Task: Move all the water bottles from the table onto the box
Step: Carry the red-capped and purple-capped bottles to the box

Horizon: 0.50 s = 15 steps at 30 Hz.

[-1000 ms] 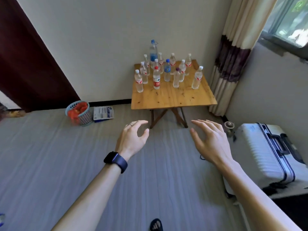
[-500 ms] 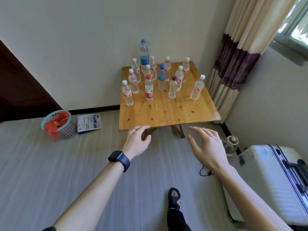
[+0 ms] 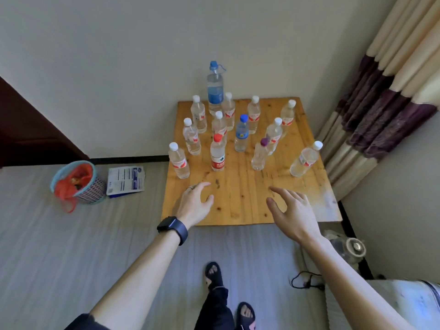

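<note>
Wooden worktop [image 3: 238, 186] holds water bottles [image 3: 217, 156]. Left hand [image 3: 194, 206] and right hand [image 3: 290, 210] hover spread, empty. Best grab the near ones first.

A black smartwatch [image 3: 172, 228] on a wide dark band circles the wrist of the left hand [image 3: 194, 206], which has a thin ring [image 3: 190, 187] on one finger. A dark sleeve [image 3: 81, 323] ends near that elbow. Dark trousers [image 3: 214, 310]; black open-toed sandals [image 3: 213, 273].
</note>
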### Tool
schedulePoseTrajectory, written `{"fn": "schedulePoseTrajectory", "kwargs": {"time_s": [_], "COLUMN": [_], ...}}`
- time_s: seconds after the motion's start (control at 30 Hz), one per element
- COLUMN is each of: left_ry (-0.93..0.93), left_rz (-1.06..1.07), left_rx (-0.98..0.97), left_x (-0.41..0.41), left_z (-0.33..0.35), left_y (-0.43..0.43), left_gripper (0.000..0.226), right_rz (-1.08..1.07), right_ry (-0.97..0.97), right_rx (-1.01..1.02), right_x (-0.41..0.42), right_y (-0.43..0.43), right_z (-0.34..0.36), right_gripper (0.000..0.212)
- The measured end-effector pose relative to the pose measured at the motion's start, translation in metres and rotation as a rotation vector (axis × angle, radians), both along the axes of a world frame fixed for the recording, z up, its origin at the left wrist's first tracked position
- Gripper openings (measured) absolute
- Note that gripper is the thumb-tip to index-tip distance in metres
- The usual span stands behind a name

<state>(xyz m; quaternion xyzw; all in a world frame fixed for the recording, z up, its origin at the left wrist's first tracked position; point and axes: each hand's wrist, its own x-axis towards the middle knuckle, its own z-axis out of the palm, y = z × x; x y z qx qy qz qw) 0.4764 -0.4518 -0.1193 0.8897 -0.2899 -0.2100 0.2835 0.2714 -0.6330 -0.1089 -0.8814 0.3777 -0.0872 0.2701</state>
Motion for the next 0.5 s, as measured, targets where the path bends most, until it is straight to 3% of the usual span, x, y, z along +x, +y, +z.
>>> {"fn": "schedulePoseTrajectory", "kwargs": {"time_s": [0.27, 0.4, 0.5], "left_ry": [0.222, 0.469, 0.552], "left_rz": [0.019, 0.232, 0.352], "left_rx": [0.04, -0.005, -0.039], "left_x": [0.078, 0.106, 0.121], "left_z": [-0.05, -0.072, -0.087], "left_y": [-0.072, -0.112, -0.135], "left_gripper": [0.05, 0.069, 0.083], "right_rz": [-0.068, -0.131, -0.187], "right_ry": [0.073, 0.108, 0.127], "right_rx": [0.124, 0.227, 0.353], "right_x": [0.078, 0.107, 0.124], "right_y": [-0.048, -0.076, -0.1], "right_z": [-0.033, -0.055, -0.075], "right_gripper": [0.048, 0.06, 0.075]}}
